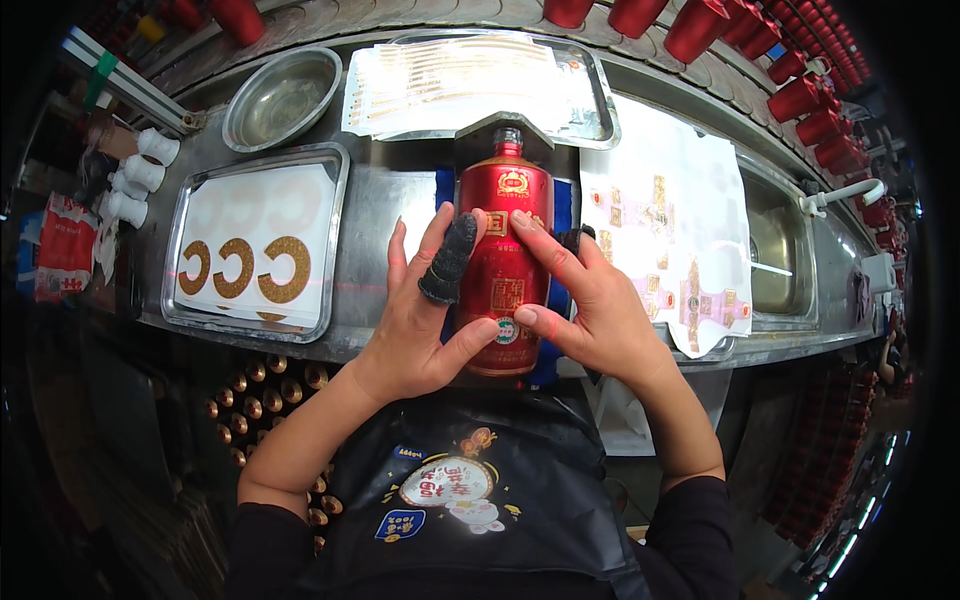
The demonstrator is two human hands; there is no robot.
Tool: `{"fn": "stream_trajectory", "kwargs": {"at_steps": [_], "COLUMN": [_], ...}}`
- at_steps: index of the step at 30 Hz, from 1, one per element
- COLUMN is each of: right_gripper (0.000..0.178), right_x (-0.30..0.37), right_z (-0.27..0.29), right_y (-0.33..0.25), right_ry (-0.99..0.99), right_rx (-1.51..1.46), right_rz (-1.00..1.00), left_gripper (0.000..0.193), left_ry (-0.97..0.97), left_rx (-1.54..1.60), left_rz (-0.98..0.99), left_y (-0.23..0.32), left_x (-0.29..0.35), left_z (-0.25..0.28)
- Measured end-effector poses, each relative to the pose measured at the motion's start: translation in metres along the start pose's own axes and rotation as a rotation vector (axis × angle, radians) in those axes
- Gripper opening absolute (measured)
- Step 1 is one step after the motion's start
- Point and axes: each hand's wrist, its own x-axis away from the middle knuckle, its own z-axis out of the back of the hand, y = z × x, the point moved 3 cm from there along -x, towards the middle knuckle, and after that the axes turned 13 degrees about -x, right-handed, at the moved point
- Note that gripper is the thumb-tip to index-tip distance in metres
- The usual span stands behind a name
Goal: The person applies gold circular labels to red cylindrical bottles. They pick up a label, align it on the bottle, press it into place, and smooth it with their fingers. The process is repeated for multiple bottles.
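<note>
A red bottle [493, 262] with gold lettering and a dark neck lies in the middle of the metal worktop, its neck pointing away from me. It rests on a stand [565, 195] with blue padding along its sides. My left hand [415, 320] touches the bottle's left side, fingers stretched and thumb low on the front; dark wraps cover one or more fingers. On the other side, my right hand [600, 310] lays its outstretched index finger and thumb on the bottle's front. A dark wrap shows on that hand too. Neither hand is closed around the bottle.
Left stands a tray [335, 245] with gold C-shaped labels on white sheets. Behind it sits a metal bowl [322, 75]. Striped label sheets [450, 85] lie at the back. Clear printed sheets [665, 160] lie right, before a sink [775, 255]. Red bottles [697, 30] line a conveyor.
</note>
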Motion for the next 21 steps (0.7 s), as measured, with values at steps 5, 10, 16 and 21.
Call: {"fn": "stream_trajectory", "kwargs": {"at_steps": [5,10,16,21], "right_gripper": [0.081,0.081,0.071,0.072], "right_x": [-0.002,0.000,0.004,0.011], "right_z": [-0.002,-0.002,-0.004,-0.008], "right_y": [-0.002,-0.004,0.005,0.012], "right_ry": [-0.011,-0.002,0.049,-0.007], "right_rx": [0.029,-0.001,-0.077,-0.017], "right_rz": [-0.009,0.004,0.071,0.089], "left_gripper": [0.079,0.079,0.073,0.072], "left_ry": [-0.003,0.022,0.007,-0.045], "left_rx": [-0.001,0.020,0.107,0.098], "left_rz": [0.009,-0.006,-0.030,-0.063], "left_y": [-0.001,0.000,-0.008,-0.012], "left_x": [0.001,0.002,0.005,0.007], "left_z": [0.001,0.002,0.003,0.001]}}
